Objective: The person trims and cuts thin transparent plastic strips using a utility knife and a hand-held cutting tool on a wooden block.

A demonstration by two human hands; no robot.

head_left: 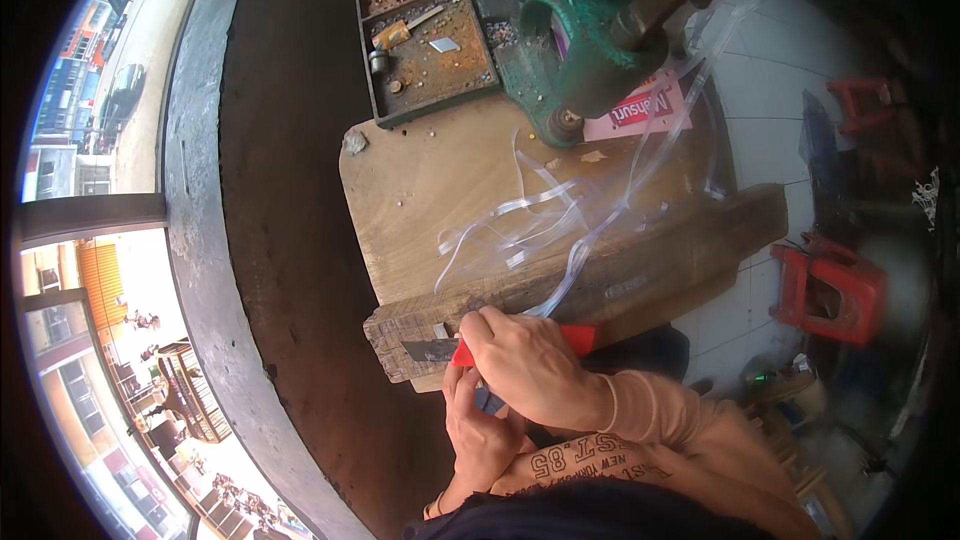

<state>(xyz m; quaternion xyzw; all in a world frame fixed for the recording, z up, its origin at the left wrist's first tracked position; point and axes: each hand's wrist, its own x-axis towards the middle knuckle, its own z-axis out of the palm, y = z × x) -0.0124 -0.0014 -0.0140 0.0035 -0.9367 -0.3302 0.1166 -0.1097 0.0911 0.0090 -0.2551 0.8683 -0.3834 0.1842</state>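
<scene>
My right hand (530, 360) is closed over a flat red piece (578, 340), with the fingers covering its middle. A thin dark grey plate (425, 351) juts out to the left, beside the red piece's left end; whether they are joined is hidden. Just below, my left hand (478, 440) is curled with its fingertips against that end. Between the hands a dark blue patch (488, 401) shows, too covered to name. Both hands are at the near edge of a worn wooden beam (530, 290). Clear plastic strips (560, 205) lie tangled beyond it, one running down to my right hand.
The beam crosses a wooden tabletop (410, 180). At the back stand a green cast-metal machine (590, 50) and a rusty divided tray (455, 55) holding small bits. A pink card (640, 110) lies by the machine. Red stools (830, 290) stand on the tiled floor at right.
</scene>
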